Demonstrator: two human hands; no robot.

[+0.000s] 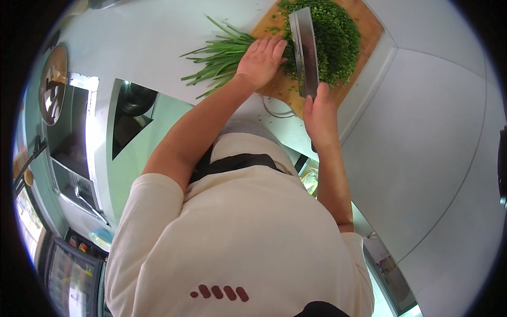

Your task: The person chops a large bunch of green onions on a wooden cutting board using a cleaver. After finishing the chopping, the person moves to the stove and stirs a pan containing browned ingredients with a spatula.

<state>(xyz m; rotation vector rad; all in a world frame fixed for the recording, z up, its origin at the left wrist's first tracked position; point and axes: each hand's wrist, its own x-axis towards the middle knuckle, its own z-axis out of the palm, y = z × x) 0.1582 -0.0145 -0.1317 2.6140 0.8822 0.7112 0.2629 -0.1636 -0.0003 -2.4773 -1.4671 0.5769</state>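
My right hand (321, 119) grips the handle of a cleaver (305, 51), whose broad steel blade stands over a wooden cutting board (366, 27). Bits of green cling to the blade. To its left, my left hand (263, 59) presses down on a bunch of garlic chives or similar long green leaves (218, 55), fingers close to the blade; their loose ends fan out over the white counter. A large heap of finely chopped greens (336, 43) lies on the board, right of the blade. Small scraps are scattered on the board.
The white counter (158, 51) has a round glass or metal rim (279, 113) under the board's near edge. A white wall panel (420, 119) rises close at the right. Far left are a round lid (54, 85), a sink with a faucet (89, 204) and a dark pan (136, 101) below.
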